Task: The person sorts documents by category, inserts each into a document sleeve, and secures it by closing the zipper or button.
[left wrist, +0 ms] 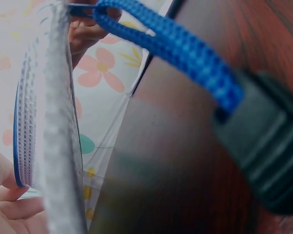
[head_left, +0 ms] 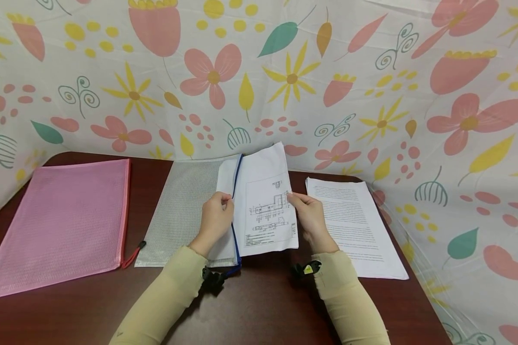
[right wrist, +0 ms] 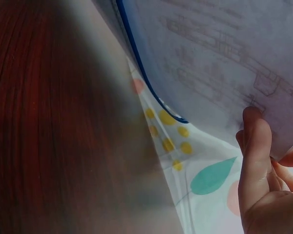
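Note:
A whitish mesh zip pouch (head_left: 183,206) with a blue zip edge lies mid-table in the head view. My left hand (head_left: 216,218) grips its mouth at the blue edge, the fingers curled over it. A paper with printed line drawings (head_left: 263,172) sits partly inside the pouch, most of it sticking out to the right. The right edge of that paper is pinched between thumb and fingers of my right hand (head_left: 312,220). In the left wrist view, a blue cord (left wrist: 180,53) with a dark end piece (left wrist: 263,141) hangs close to the camera, beside the pouch's raised edge (left wrist: 61,136).
On the left lies a pink mesh pouch (head_left: 73,215) with a red zip pull (head_left: 131,256). A stack of printed text sheets (head_left: 354,225) lies to the right. Behind the dark wooden table (head_left: 259,306) hangs a flower-patterned cloth (head_left: 259,76).

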The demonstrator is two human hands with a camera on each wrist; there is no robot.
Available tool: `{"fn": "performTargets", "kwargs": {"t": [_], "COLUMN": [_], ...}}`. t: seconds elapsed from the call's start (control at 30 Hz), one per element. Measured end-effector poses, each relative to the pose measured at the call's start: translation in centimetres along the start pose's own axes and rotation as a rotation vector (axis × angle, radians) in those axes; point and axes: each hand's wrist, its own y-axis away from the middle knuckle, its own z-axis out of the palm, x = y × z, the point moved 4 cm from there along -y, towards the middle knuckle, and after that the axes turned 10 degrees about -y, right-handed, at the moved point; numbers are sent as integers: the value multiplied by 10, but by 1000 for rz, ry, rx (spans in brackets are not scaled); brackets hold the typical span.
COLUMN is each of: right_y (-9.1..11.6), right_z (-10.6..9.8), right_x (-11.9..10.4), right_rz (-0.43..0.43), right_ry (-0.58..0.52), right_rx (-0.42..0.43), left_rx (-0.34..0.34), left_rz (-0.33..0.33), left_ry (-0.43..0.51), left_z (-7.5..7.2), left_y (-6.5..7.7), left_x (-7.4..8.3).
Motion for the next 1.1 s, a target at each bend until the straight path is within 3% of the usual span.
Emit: {"fn": "performTargets", "kwargs": {"t": [1.1], "right_y": [3], "right_z": [22], "right_x": [4], "right_rz": [25], "right_ry": [-25], "right_rx": [-44], "left_rx": [25], "left_rz": [40], "left_ry": [-12], "left_z": [-1], "left_y": [1], "left_x": [3]}}
